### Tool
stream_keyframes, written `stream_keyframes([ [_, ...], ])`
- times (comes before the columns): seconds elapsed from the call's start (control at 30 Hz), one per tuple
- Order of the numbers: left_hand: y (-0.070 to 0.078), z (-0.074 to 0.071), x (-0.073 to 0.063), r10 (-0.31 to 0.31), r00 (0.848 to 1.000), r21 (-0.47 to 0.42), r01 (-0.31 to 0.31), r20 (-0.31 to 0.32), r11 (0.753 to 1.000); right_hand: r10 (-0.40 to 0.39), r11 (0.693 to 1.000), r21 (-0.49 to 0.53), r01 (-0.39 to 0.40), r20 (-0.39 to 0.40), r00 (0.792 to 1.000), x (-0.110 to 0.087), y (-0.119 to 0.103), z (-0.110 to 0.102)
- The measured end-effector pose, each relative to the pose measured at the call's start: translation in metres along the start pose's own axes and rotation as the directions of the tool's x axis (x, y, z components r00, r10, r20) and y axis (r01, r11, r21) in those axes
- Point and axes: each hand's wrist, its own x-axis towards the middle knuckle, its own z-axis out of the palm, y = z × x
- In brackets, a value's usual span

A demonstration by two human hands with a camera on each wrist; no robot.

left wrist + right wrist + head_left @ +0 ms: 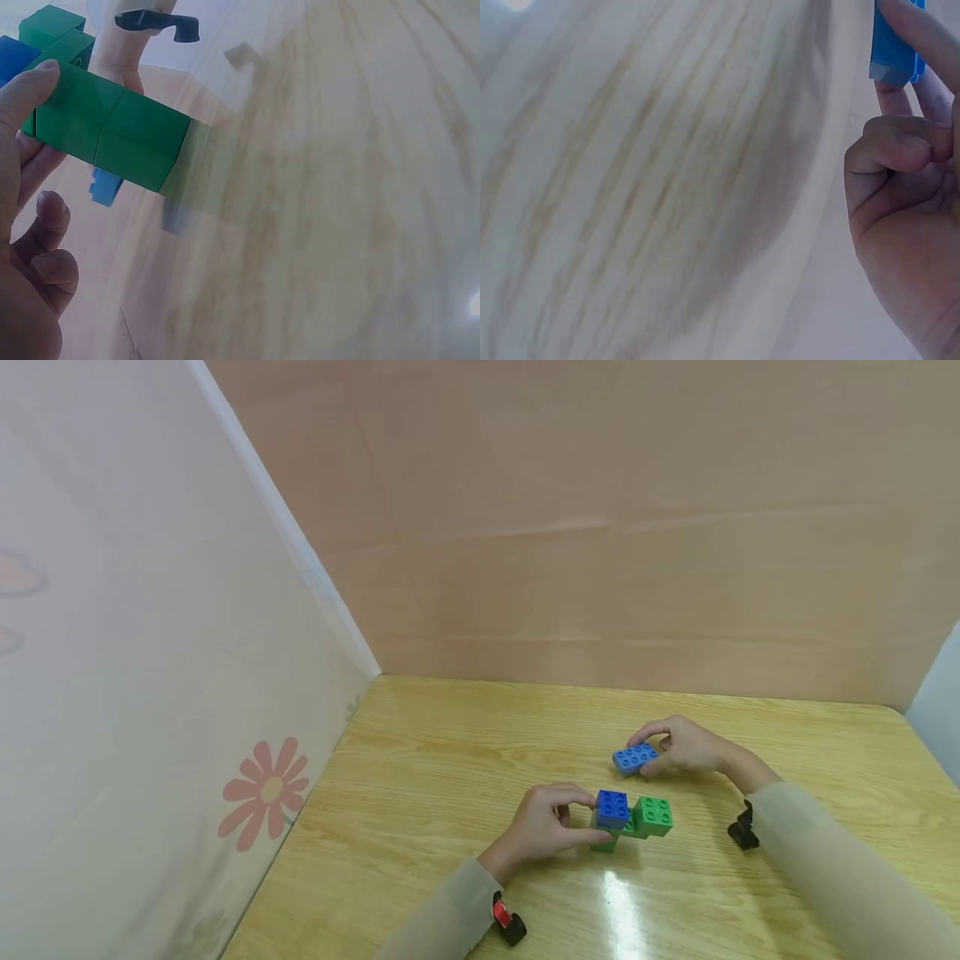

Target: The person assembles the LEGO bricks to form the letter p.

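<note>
My left hand [551,821] grips a small stack of building bricks between thumb and fingers. On the stack a dark blue brick [612,808] sits at the left and a green brick [654,816] at the right, both with studs up. Under them are more green bricks [112,124], seen from the side in the left wrist view. Farther back, my right hand [686,746] pinches a lighter blue brick [634,759] with two rows of studs. In the right wrist view that blue brick [894,49] shows at the top right, between thumb and fingers, the other fingers curled.
The wooden table [450,752] meets a brown backing wall [600,568] at the back. A pale panel with flower prints [272,789] stands at the left. Black straps with small clips [742,831] are round both wrists.
</note>
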Motion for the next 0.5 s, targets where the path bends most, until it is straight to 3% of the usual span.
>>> stream_keyframes([
  [0.23, -0.001, 0.001, -0.002, -0.001, 1.0, -0.005, 0.001, -0.003, 1.0, -0.014, 0.999, 0.028, 0.015, -0.043, 0.999, -0.013, -0.016, 0.001],
  [0.5, -0.001, 0.0, -0.001, 0.016, 1.0, 0.02, -0.016, -0.007, 1.0, -0.064, 0.997, -0.047, 0.058, -0.144, 0.988, -0.031, -0.044, 0.004],
])
